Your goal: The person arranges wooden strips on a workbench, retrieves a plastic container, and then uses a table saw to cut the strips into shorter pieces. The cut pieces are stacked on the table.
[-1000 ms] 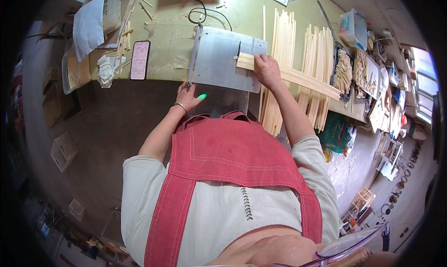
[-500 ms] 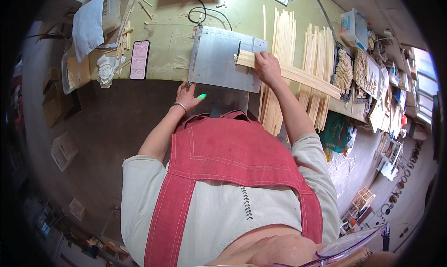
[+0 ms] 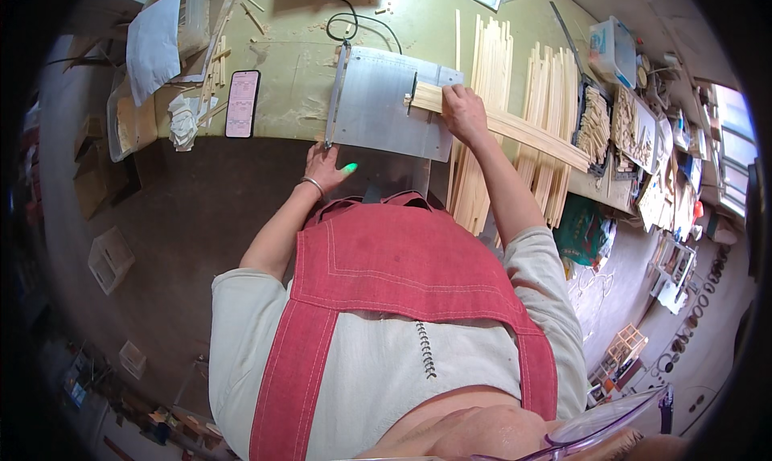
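Observation:
My right hand (image 3: 464, 113) is closed round a flat bundle of pale wooden strips (image 3: 535, 139), pressing it on a grey metal plate (image 3: 386, 99). The bundle's left end meets a thin dark upright piece (image 3: 414, 85) standing from the plate, perhaps a blade. Small wood bits (image 3: 408, 100) lie just left of it. The bundle's other end reaches right, over other strips. My left hand (image 3: 323, 168) is at the near end of a metal rail (image 3: 337, 95) along the plate's left edge. Its fingers touch the rail's end and the thumb, with a green light on it, sticks out.
Long wooden strips (image 3: 489, 59) lie in rows right of the plate, with a second group (image 3: 549, 83) beyond. A phone (image 3: 243, 103) and crumpled white paper (image 3: 184, 123) lie left. A black cable (image 3: 354, 18) curls behind the plate. Black trays of short sticks (image 3: 593, 123) stand far right.
My right hand and the bundle's left end have shifted slightly to the right. A gap now shows between the bundle and the small wood bits. My left hand has stayed put.

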Demonstrator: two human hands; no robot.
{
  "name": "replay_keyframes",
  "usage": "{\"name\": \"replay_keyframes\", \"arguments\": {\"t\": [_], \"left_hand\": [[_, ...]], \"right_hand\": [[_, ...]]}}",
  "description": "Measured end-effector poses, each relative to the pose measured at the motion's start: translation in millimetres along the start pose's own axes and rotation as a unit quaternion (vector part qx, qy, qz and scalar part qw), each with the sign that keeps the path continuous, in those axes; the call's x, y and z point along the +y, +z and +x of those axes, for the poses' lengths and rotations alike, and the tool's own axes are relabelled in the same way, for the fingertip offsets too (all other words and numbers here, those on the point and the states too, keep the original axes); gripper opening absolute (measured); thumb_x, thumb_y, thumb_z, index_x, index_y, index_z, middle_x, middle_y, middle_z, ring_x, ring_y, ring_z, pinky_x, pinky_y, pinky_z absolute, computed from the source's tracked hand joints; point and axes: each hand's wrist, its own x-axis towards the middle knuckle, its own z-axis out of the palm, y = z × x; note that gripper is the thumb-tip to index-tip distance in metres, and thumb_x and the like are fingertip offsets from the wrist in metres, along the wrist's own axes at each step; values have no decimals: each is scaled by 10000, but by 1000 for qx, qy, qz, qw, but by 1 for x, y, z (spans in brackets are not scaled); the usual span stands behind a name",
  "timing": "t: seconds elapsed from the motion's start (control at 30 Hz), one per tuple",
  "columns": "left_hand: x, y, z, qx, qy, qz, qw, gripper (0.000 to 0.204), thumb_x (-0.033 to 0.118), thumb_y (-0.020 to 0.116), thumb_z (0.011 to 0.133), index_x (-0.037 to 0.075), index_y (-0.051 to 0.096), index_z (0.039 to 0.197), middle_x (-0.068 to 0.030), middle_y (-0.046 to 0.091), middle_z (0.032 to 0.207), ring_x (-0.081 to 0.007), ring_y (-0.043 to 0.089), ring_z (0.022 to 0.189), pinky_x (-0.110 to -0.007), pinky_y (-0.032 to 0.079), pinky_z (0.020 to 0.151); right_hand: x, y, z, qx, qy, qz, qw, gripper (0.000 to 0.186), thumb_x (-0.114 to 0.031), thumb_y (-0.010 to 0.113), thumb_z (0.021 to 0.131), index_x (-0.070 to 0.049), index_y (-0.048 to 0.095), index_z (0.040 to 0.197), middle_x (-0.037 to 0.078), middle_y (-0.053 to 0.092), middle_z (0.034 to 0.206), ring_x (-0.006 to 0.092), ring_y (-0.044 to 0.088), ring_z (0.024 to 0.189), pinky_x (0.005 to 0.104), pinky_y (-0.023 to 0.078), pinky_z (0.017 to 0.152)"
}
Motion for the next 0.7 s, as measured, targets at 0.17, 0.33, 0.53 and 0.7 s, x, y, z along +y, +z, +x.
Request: {"name": "replay_keyframes", "arguments": {"t": [0.17,0.33,0.53,0.7], "left_hand": [[11,-6,-8,9,6,19,1000,878,622,672,854,22,472,1462,-245,412,1533,-391,342,1460,-544,203,1227],[6,-28,-40,34,91,-86,992,718,433,700,899,13,487,1441,-228,505,1445,-392,474,1336,-488,350,1137],[32,-66,-65,132,76,-179,972,143,178,653,951,45,695,987,-127,688,944,-329,680,890,-419,540,766],[70,-82,-32,191,166,-131,959,68,132,657,918,66,671,931,-109,661,903,-317,654,878,-441,508,777]], "right_hand": [[9,4,10,16,9,-14,1000,477,-94,725,772,-77,578,1225,115,607,1105,326,598,1063,449,510,883],[5,4,-7,24,-13,3,1000,440,-86,693,774,-69,580,1199,121,610,1071,330,601,1033,455,506,854],[-40,9,-65,34,-39,-4,999,414,-77,647,798,-52,576,1205,119,614,1070,320,601,1033,436,489,853],[-66,18,-75,58,-40,0,997,407,-117,629,848,-41,577,1244,114,618,1098,306,598,1057,442,476,885]]}}
